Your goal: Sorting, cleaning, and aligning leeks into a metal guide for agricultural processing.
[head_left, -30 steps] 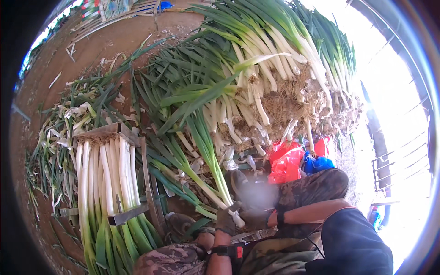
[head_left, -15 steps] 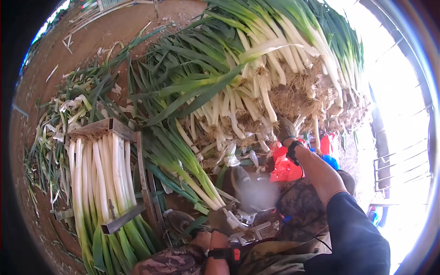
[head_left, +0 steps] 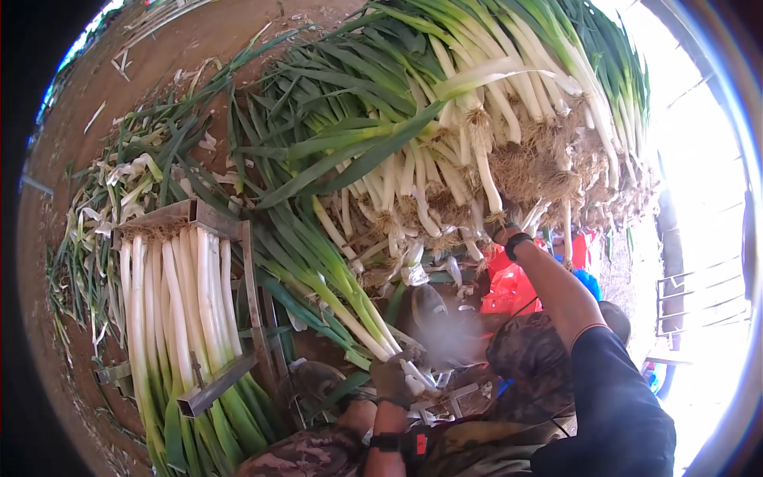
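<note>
My gloved left hand [head_left: 389,377] is closed round the white lower ends of a few leeks [head_left: 367,316], whose green leaves slant up and away to the left. Farther off, my right hand [head_left: 504,232] reaches to the root ends along the near edge of a big leek pile [head_left: 445,143]. One leek's root end hangs right by its fingers, which are mostly hidden, so I cannot see if they grip it. Left of my left hand, a metal rack [head_left: 253,286] holds a row of leeks [head_left: 179,294], roots against its far plate, leaves toward me.
Stripped leaves [head_left: 131,183] lie heaped on the soil at the left. A red plastic bag [head_left: 509,286] sits under my right forearm. My shoes [head_left: 429,306] and camouflage-clad knees are near the leeks. A bright railing [head_left: 699,294] stands at the right.
The view has shifted slightly, so most things sit a little farther right. My right hand's fingers are less visible now against the pile's edge. The left hand still grips the leeks.
</note>
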